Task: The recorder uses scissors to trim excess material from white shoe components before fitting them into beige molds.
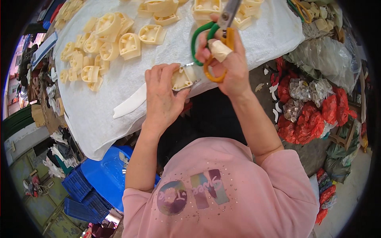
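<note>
A cream moulded plastic piece (181, 80) with a shiny silvery edge is gripped by my left hand (162, 89), its hollow side with small posts facing up. The hand rests at the near edge of the cloth-covered table (131, 73). Next to that wrist lies a white curved strip (130, 104), partly under the hand. Up and to the right, my right hand (234, 73) is closed on scissors (225, 18) with one green and one orange handle, blades pointing away. Pale tape wraps one finger of this hand. The blade tips leave the picture at the top.
Several similar cream pieces (108, 50) are heaped on the left of the cloth, with more along the far side. On the floor at right are red plastic bags (303, 127) and clear plastic sheeting (323, 57). A blue chair (104, 174) and blue crates (85, 198) stand at lower left.
</note>
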The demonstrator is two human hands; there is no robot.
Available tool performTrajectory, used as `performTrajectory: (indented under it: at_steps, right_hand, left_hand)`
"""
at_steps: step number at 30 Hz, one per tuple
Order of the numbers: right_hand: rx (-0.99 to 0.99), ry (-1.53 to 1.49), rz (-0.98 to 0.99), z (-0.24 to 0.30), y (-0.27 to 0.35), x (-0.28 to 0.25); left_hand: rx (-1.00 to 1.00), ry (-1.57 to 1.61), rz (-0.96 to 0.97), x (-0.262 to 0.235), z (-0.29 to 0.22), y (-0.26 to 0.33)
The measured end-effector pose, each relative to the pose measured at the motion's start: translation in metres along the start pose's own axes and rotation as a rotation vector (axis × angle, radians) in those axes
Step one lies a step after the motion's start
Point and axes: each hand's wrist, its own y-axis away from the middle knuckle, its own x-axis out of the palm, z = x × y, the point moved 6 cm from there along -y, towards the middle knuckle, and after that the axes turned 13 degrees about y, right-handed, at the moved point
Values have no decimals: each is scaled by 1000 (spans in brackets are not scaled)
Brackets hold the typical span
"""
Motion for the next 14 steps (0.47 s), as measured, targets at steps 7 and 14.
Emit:
performTrajectory:
  at_steps: [7, 14]
  right_hand:
    - [-85, 1011, 215, 32, 2, 7]
    - [-329, 1794, 467, -10, 11, 44]
  left_hand:
    - [-134, 450, -183, -26, 9, 41]
    - [-313, 681, -505, -85, 48, 131]
